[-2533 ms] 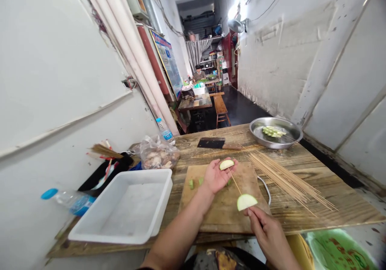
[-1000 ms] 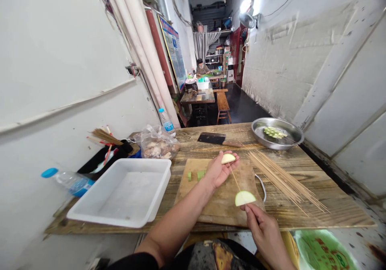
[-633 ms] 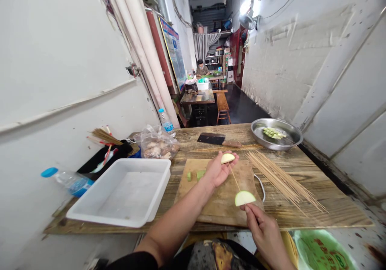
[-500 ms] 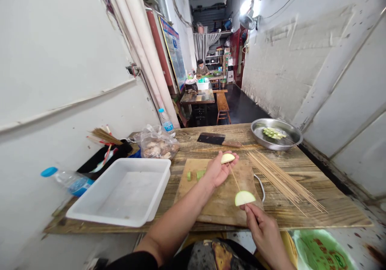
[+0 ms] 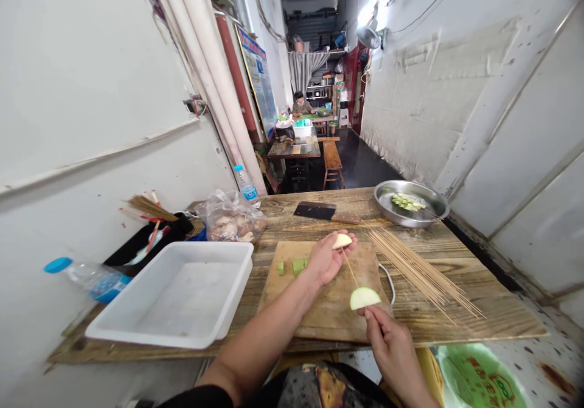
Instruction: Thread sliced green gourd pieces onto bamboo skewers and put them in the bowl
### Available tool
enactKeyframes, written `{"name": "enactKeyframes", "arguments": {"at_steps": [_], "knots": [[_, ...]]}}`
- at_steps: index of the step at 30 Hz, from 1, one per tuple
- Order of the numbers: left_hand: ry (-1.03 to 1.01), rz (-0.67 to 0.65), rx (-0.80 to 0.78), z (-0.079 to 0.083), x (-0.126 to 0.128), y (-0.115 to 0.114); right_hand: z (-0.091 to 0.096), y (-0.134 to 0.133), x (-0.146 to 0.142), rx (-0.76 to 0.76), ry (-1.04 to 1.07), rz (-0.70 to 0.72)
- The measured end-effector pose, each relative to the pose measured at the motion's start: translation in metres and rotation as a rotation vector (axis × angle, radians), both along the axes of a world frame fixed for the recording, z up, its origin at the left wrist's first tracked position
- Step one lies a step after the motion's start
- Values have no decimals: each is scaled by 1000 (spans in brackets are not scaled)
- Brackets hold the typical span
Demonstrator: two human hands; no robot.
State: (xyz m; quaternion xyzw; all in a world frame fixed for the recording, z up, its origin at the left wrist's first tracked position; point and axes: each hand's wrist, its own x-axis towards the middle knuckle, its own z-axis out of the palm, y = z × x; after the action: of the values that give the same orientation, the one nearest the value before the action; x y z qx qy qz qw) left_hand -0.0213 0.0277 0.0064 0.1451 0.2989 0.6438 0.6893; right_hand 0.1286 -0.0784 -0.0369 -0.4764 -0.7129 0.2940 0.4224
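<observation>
My left hand, palm up above the cutting board, holds a pale half-round vegetable slice between thumb and fingers. A thin bamboo skewer runs from that slice back toward me. Threaded on its near part is another half-round slice, whitish with a green rim. My right hand pinches the skewer's near end just below this second slice. Whether the far tip has gone into the left-hand slice cannot be made out. Green vegetable chunks lie on the board, partly behind my left wrist.
A cleaver lies beyond the board. Loose skewers spread to the right, below a steel bowl with cut vegetables. A white plastic tub, a bagged food and bottles stand left. A person sits far back.
The view has shifted slightly. Both hands keep their holds, with the skewer and the two slices in nearly the same arrangement.
</observation>
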Motion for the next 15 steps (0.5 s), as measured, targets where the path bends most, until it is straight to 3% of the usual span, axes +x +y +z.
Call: {"name": "enactKeyframes", "arguments": {"at_steps": [15], "knots": [[15,43,-5,-3,8,-3,-2,5,-9,47,-71,-56]]}}
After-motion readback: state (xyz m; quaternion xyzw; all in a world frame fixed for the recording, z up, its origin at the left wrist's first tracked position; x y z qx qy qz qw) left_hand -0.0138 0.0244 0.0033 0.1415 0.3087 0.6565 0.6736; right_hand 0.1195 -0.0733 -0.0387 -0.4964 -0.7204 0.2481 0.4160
